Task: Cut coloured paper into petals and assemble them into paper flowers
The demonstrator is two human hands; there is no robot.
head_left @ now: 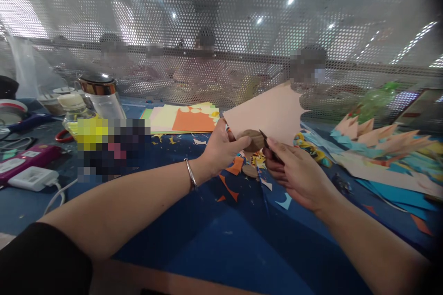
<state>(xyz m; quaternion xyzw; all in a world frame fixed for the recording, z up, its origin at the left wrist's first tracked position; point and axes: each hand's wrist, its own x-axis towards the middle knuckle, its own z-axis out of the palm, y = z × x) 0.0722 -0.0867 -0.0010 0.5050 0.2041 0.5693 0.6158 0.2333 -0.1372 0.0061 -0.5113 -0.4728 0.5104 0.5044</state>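
My left hand [221,147], with a metal bracelet at the wrist, pinches the lower edge of a pale peach paper sheet [270,113] held above the blue table [221,239]. A round brown piece [254,139] sits against the sheet's lower edge between my two hands. My right hand [294,170] grips a dark tool, apparently scissors [268,144], whose tip meets the sheet beside the brown piece. Small paper scraps [238,166] in orange, yellow and blue lie on the table under the hands.
A stack of coloured paper [187,119] lies behind my left hand. Cut peach and blue paper shapes [380,147] are piled at the right. Jars [100,97], red-handled scissors [64,136], a pink case [27,156] and a white charger [32,177] stand left. A perforated screen [221,32] backs the table.
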